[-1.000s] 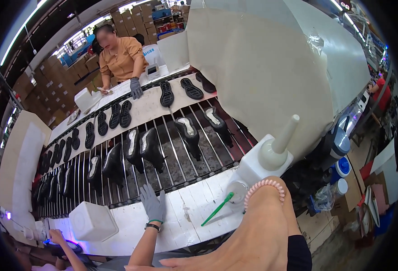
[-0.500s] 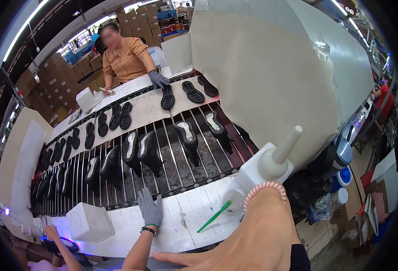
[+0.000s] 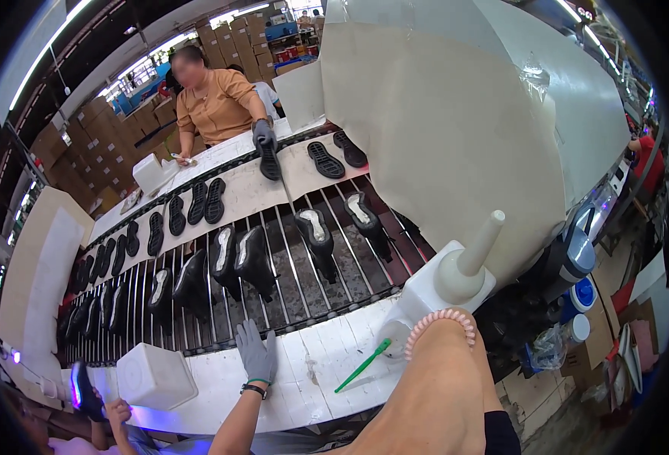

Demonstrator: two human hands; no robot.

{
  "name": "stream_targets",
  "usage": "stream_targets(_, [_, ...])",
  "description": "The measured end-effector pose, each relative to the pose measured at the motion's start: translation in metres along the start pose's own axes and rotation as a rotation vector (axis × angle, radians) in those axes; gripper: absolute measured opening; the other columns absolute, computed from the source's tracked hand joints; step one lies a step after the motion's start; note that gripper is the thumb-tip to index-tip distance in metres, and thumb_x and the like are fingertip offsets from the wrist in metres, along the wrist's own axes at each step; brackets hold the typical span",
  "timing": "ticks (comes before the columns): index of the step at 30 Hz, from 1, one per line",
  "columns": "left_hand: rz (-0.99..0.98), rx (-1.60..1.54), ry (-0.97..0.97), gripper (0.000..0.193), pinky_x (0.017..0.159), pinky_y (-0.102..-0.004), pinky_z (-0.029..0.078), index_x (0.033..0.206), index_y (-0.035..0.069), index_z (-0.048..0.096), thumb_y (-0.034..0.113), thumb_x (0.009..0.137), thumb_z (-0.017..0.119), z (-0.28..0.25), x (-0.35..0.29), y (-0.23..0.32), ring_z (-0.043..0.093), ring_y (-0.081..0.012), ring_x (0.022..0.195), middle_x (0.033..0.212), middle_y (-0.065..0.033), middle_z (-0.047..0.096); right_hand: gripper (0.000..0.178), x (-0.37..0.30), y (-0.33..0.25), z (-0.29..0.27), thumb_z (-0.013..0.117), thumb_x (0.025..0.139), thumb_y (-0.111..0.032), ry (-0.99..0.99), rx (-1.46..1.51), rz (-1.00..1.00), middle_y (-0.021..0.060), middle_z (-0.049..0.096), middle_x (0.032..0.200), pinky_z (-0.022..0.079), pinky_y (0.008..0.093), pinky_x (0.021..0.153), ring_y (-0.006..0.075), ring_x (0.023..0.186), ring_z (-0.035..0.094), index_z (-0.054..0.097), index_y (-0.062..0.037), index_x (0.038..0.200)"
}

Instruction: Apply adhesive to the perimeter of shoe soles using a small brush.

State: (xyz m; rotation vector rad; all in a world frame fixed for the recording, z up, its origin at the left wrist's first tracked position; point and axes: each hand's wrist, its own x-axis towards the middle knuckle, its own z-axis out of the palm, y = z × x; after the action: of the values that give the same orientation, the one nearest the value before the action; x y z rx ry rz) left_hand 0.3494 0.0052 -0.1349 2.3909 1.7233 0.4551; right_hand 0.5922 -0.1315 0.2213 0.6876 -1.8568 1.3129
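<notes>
Head view: my only feed; I place everything by the conveyor [image 3: 293,262] of metal rods.
Left hand [image 3: 256,351]: grey-gloved, palm down on the white desk [image 3: 312,387] along the conveyor's near side, its fingers released and stretched out; I see it resting as it did half a second ago.
Right arm [image 3: 437,394]: bare, with a pink coil band, close to my camera on the conveyor's near side; the digit I saw at the lower edge has gone, so I cannot tell the state of its fingers.
Nearest shoe [image 3: 252,258]: black, lying on the conveyor's rods just beyond the left hand.
Green tool [image 3: 361,366]: on the desk, near side of the conveyor, between left hand and right arm.
Black sole [image 3: 269,161]: at the conveyor's far side, now tilted up in the co-worker's glove [image 3: 263,135]; earlier it lay flat.
Raised shoe [image 3: 86,390]: black, near side by the conveyor's left end, now more upright beside another person's hand [image 3: 118,412].
</notes>
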Motion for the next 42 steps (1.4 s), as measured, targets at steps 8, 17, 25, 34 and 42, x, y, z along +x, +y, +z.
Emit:
stream_targets(8, [-0.020,0.011,0.013,0.066,0.116,-0.0470,0.016,0.143,-0.007,0.032,0.039,0.097,0.046,-0.003,-0.005,-0.009,0.023,-0.0411,0.141,0.148,-0.0272,0.033,0.120,0.001,0.003,-0.007,0.077,0.069,-0.060,-0.017,-0.029,0.055,0.0334,0.010,0.153,0.013,0.0605,0.114,0.0436,0.145,0.011,0.019,0.0128,0.145])
stream_targets(17, [-0.013,-0.019,0.009,0.066,0.116,-0.0470,0.016,0.143,-0.005,0.034,0.039,0.096,0.048,0.003,-0.001,0.001,0.024,-0.0404,0.141,0.147,-0.0263,0.035,0.119,-0.002,-0.010,-0.009,0.076,0.071,-0.059,-0.035,-0.072,0.158,0.0342,0.008,0.153,0.017,0.0589,0.114,0.0434,0.144,0.012,0.018,0.0150,0.144])
stream_targets(25, [-0.046,0.017,0.189,0.062,0.114,-0.0490,0.021,0.131,-0.006,0.049,0.043,0.092,0.053,-0.007,-0.015,-0.032,0.034,-0.0396,0.135,0.139,-0.0248,0.046,0.110,0.000,-0.056,0.003,0.077,0.068,-0.050,-0.016,-0.726,0.445,0.0356,0.056,0.121,0.052,0.0491,0.091,0.0463,0.108,0.060,0.029,0.0241,0.133])
stream_targets(34, [0.037,0.003,0.071,0.063,0.114,-0.0464,0.022,0.132,-0.004,0.050,0.047,0.097,0.041,-0.001,-0.008,-0.004,0.037,-0.0373,0.134,0.138,-0.0221,0.049,0.046,-0.010,-0.078,0.038,0.052,0.096,-0.023,-0.251,-0.792,0.288,0.0242,0.065,0.111,0.052,0.0539,0.089,0.0394,0.102,0.065,0.043,-0.0202,0.141])
stream_targets(42, [-0.029,0.006,0.021,0.061,0.114,-0.0466,0.021,0.135,-0.001,0.047,0.046,0.098,0.039,-0.003,-0.009,-0.004,0.035,-0.0367,0.134,0.139,-0.0202,0.047,0.034,0.030,-0.035,0.020,0.054,0.089,-0.020,-0.678,-0.760,0.514,0.0217,0.061,0.121,0.050,0.0426,0.092,0.0350,0.107,0.063,0.060,0.0023,0.114])
